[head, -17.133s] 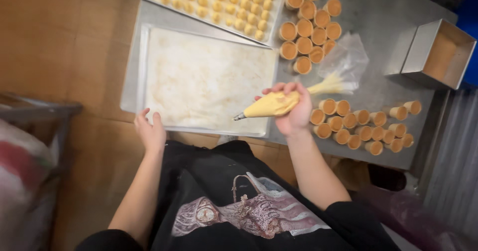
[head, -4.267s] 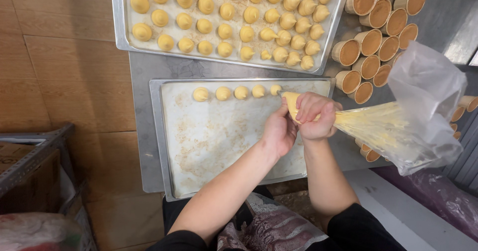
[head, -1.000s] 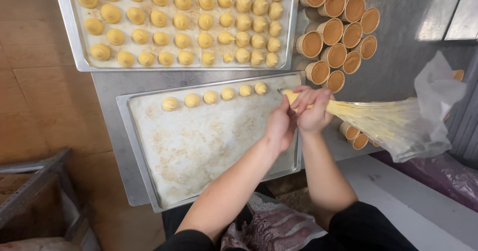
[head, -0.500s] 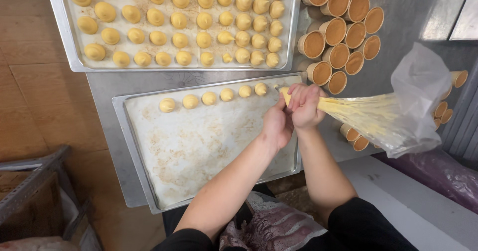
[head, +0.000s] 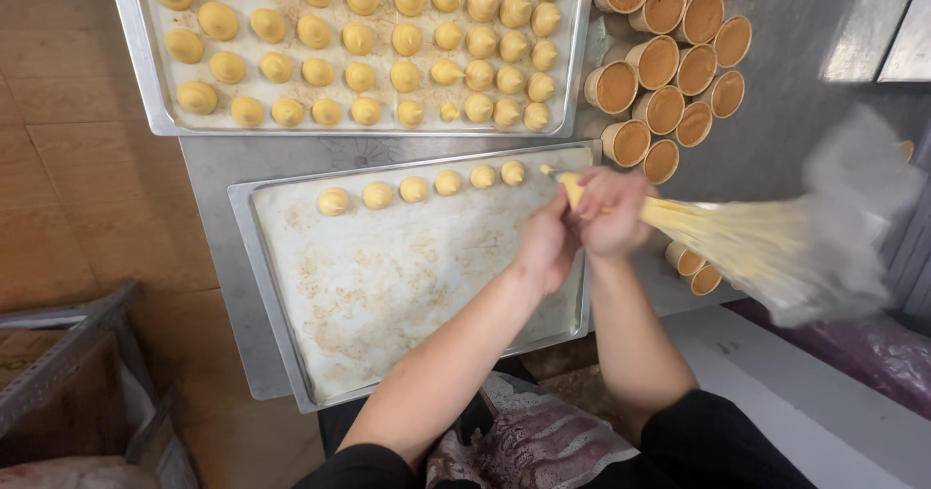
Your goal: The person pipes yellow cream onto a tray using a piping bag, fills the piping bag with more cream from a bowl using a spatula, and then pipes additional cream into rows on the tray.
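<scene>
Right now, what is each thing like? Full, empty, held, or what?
Piping bag: held by both hands, part full of yellow batter, blurred.
Left hand: gripping the bag near its tip.
Right hand: closed around the bag.
Near tray: lined, mostly bare, one row of six dough mounds.
Far tray: filled with rows of mounds.
Paper cups: filled with brown batter, clustered upright.

- A grey metal table carries everything.
- At the far left lies a baking tray filled with rows of piped dough.
- Nearer lies a second tray, mostly bare.
- Brown-filled paper cups are clustered at the far right.
</scene>
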